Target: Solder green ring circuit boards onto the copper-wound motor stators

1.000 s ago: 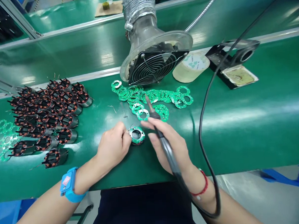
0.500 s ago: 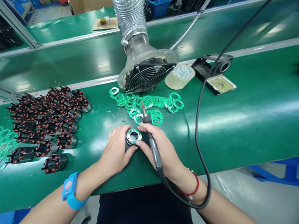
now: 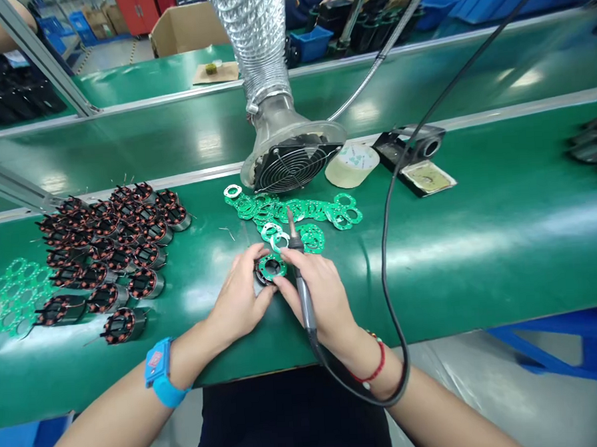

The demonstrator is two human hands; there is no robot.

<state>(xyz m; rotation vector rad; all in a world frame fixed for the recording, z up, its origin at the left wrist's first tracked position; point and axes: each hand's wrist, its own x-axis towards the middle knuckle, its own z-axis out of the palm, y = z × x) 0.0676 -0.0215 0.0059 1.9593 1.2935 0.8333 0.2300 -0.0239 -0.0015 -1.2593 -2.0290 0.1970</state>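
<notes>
Between my two hands a green ring-shaped circuit board (image 3: 271,267) lies on top of a dark motor stator, most of which is hidden. My left hand (image 3: 242,290) is closed around the stator's left side, thumb in front and fingers behind. My right hand (image 3: 323,290) holds a soldering iron (image 3: 305,303) across the palm, its tip pointing up and away from me. The thumb and forefinger of that hand also touch the board's right edge. Just beyond the iron's tip lies a spread of loose ring boards (image 3: 298,210) on the green bench.
Several copper-wound stators (image 3: 124,326) stand in rows at left, beside more ring boards (image 3: 19,291). A fume extractor (image 3: 298,167) hangs over the boards. Behind are a tape roll (image 3: 351,166) and an iron stand (image 3: 415,154). The iron's black cable (image 3: 387,272) loops at right.
The board between my hands was bright and tilted towards me; now its green face sits flatter on the stator. The camera view has shifted somewhat. Both hands keep their hold.
</notes>
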